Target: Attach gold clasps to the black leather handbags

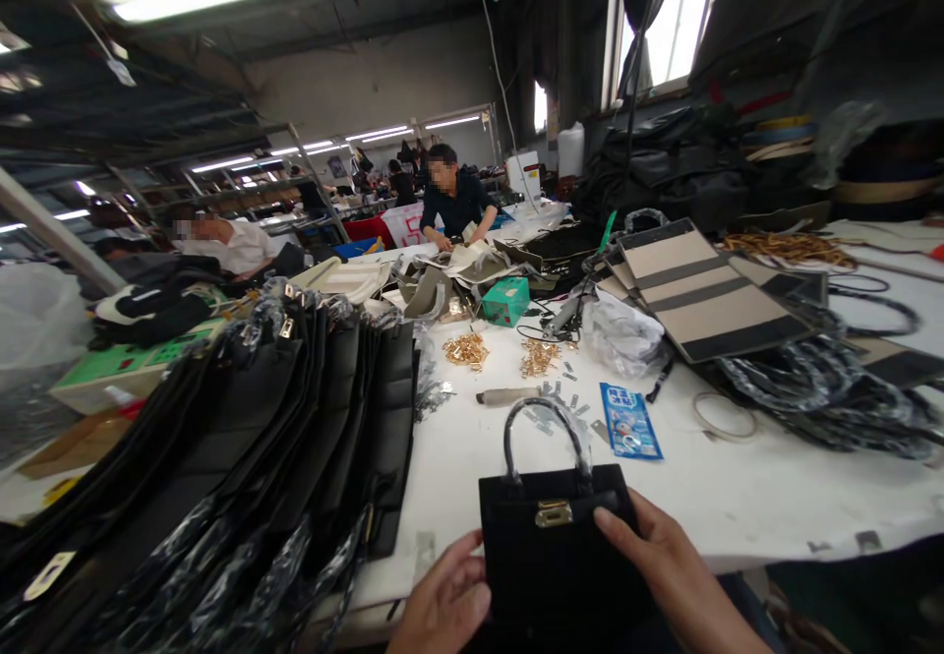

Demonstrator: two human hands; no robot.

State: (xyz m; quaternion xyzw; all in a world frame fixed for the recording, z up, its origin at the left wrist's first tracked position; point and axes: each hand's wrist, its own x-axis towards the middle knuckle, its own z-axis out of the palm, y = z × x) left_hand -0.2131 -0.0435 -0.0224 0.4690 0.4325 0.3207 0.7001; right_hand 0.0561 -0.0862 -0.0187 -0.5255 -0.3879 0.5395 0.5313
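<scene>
Black handbag [550, 556] held by left hand [442, 605] and right hand [668, 570].

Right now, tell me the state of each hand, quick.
Left hand: closed on the left edge of the black handbag.
Right hand: fingers laid on the handbag's front, gripping its right side.

The small black fabric handbag [550, 556] has a gold metal clasp [553, 513]. The white-topped table [737, 497] carries a blue printed sachet [629, 422], a teal cardboard box [505, 300], gold metal fittings [466, 349], and beige panels with black stripes [700, 290]. The stacked leather bags [295, 418] are black.
</scene>
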